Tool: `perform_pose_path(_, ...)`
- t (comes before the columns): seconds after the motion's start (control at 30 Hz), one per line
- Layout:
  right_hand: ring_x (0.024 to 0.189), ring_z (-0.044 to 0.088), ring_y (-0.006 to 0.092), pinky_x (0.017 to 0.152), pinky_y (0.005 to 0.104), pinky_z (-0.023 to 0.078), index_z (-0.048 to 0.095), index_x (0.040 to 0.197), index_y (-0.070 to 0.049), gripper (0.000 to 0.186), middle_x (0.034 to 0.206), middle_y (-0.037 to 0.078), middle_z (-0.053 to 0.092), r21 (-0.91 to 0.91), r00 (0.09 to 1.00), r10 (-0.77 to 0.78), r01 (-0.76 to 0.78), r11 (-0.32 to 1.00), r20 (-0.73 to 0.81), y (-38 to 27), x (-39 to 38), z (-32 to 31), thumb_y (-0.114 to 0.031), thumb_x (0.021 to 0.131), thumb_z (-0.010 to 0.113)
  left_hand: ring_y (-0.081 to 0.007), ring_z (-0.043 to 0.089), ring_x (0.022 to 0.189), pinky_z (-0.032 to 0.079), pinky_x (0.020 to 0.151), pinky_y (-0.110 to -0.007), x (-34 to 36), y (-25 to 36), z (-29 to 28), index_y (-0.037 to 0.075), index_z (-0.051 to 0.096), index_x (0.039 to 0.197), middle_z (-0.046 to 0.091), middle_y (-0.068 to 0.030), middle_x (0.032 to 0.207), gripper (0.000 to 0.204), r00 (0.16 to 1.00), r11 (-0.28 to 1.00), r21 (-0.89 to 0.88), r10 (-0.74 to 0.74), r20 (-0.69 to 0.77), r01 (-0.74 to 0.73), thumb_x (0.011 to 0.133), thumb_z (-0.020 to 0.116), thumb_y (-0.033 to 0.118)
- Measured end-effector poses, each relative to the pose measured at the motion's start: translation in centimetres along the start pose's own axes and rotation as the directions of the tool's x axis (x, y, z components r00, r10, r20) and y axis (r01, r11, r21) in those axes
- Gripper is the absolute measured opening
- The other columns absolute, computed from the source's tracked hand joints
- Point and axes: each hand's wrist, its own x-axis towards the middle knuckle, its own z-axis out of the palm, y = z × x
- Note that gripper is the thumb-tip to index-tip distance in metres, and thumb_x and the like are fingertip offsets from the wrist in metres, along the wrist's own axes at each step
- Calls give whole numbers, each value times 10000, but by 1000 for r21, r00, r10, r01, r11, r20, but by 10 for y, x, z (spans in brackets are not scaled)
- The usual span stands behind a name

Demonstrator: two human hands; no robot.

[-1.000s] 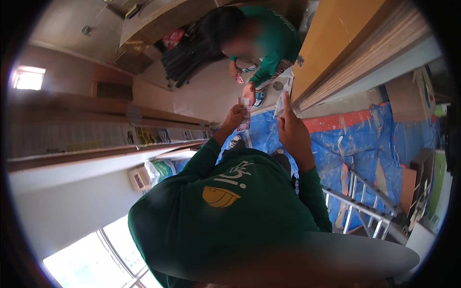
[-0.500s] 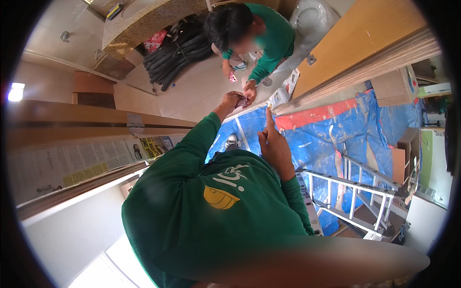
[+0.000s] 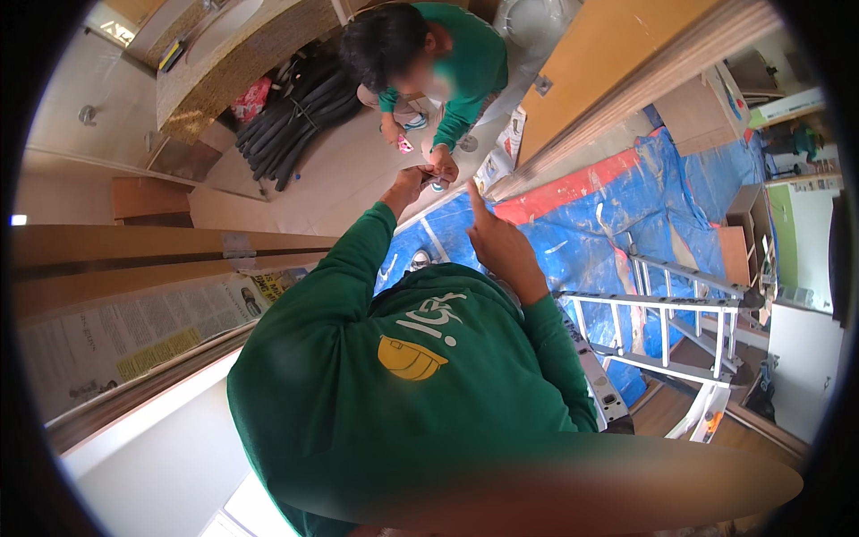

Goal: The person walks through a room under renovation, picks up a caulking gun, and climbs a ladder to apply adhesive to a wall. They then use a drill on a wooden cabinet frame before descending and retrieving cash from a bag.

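My left hand [image 3: 407, 187] reaches out with its fingers closed, meeting a co-worker's hand [image 3: 444, 161]. Something small and thin is between the two hands, too small to name. Nearer to me, my right hand [image 3: 506, 246] points upward and away with the index finger stretched out, the other fingers partly curled. I see nothing held in it. The co-worker [image 3: 465, 67], in a green top, crouches low in front of me, head bent. A small pink-and-white item [image 3: 405, 144] is at the co-worker's other hand.
Black foam tubes [image 3: 291, 125] lie bundled under a stone counter [image 3: 201, 85]. A toilet [image 3: 532, 22] stands behind the co-worker. Wooden doors [image 3: 617, 58] flank me. Blue sheeting [image 3: 582, 242] covers the floor, and an aluminium ladder [image 3: 662, 304] is at the right.
The view has shifted, moving the surroundings left and slightly up. My left hand stays at the co-worker's hand. My right hand still points with its index finger.
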Motion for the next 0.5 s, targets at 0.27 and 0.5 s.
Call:
perform_pose_path(0.27, 794, 683, 377, 721, 483, 539, 194, 1631, -51, 798, 1049, 192, 722, 286, 944, -16, 116, 951, -328, -27, 6, -55, -128, 964, 625, -343, 648, 1124, 573, 1019, -417, -31, 2, 6, -23, 429, 1436, 579, -202, 1224, 429, 975, 981, -187, 85, 205, -47, 1009, 458, 6)
perform_pose_path(0.5, 1011, 663, 520, 851, 558, 546, 276, 1594, -20, 831, 1187, 318, 678, 103, 761, 601, -636, 764, 243, 157, -111, 107, -242, 904, 682, -396, 584, 1201, 539, 1062, -470, -45, -33, -40, -10, 472, 1319, 501, -168, 1256, 335, 986, 839, -528, -60, 155, 134, 1008, 554, 83)
